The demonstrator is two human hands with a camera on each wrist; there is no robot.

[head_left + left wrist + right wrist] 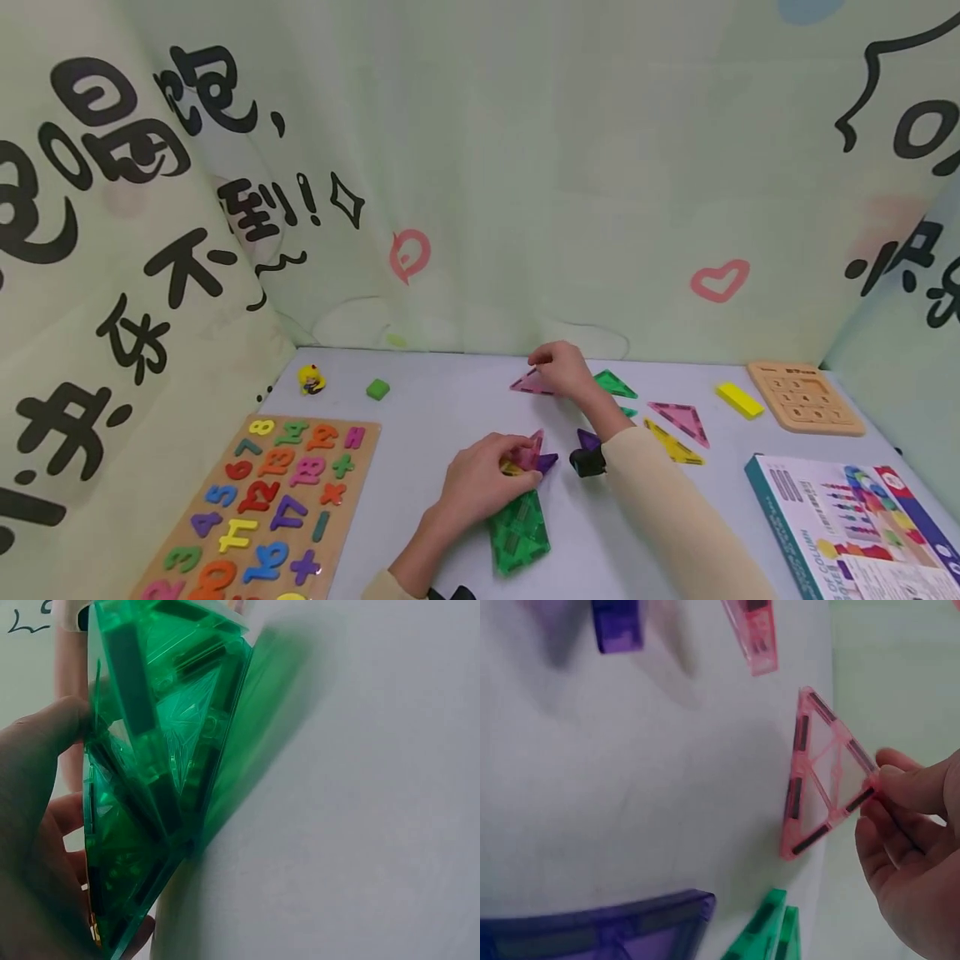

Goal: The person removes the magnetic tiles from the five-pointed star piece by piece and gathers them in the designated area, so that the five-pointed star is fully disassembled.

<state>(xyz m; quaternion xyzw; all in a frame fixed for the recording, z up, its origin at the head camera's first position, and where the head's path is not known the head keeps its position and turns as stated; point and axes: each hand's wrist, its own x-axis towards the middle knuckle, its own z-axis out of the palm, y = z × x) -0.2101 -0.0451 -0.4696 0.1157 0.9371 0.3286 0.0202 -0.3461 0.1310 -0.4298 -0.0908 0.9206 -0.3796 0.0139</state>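
My left hand grips a built shape of see-through magnetic tiles; its green part points toward me, and pink and purple tips stick out at the far end. The left wrist view has the thumb along one side of green triangular tiles and fingers behind. At the table's far side my right hand pinches a pink triangular magnetic tile by one corner between thumb and fingers. A purple tile lies between the arms, partly hidden by the right wrist camera.
Right of the right hand lie green, pink and yellow triangular tiles. A number board stands left; a green block and small yellow figure sit behind it. At right are a yellow block, wooden board and box.
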